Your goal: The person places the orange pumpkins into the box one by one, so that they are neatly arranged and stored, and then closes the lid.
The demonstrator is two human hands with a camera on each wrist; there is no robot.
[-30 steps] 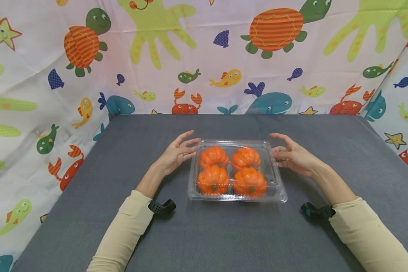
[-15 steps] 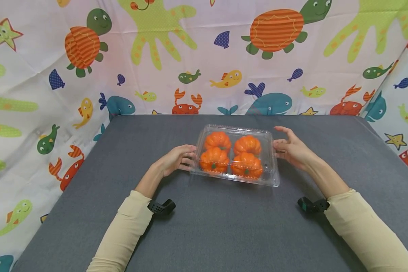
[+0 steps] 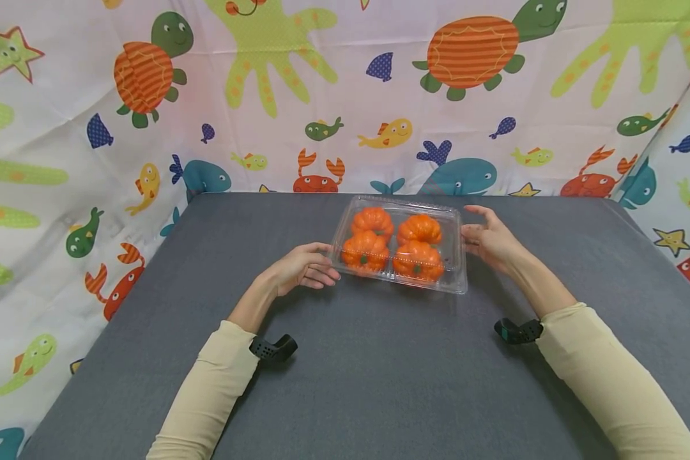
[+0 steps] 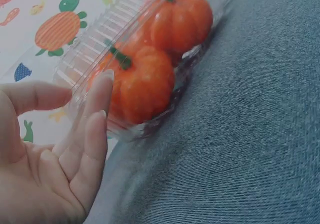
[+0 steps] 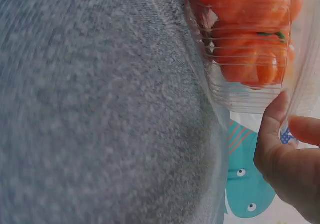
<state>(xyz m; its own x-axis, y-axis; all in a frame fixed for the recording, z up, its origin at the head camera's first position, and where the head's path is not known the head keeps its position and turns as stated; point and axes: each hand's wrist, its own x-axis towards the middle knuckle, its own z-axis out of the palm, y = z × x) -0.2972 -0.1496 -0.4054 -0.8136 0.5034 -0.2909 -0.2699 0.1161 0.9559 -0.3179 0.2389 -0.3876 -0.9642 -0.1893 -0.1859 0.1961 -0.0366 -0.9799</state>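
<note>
A clear plastic clamshell container (image 3: 399, 281) with several small orange pumpkins (image 3: 418, 260) inside sits at a slant, its right end lower in the head view. My left hand (image 3: 300, 271) is at its near left corner, with thumb and fingers extended by the rim. In the left wrist view the fingertips (image 4: 104, 78) lie in front of the container wall; firm contact is hard to tell. At the opposite end my right hand (image 3: 497, 243) pinches the rim between thumb and finger, as the right wrist view shows. Green stems (image 4: 120, 57) top the pumpkins.
A grey cloth-covered table (image 3: 368, 383) extends in front of and around the container. Behind it hangs a curtain (image 3: 253, 147) printed with sea animals. Black straps circle both wrists, with the left band (image 3: 273, 348) below the left hand.
The container has moved toward the table's far edge and turned slightly clockwise. My right hand has moved away with it. My left hand has stayed nearly in place, its fingers now below the container's corner.
</note>
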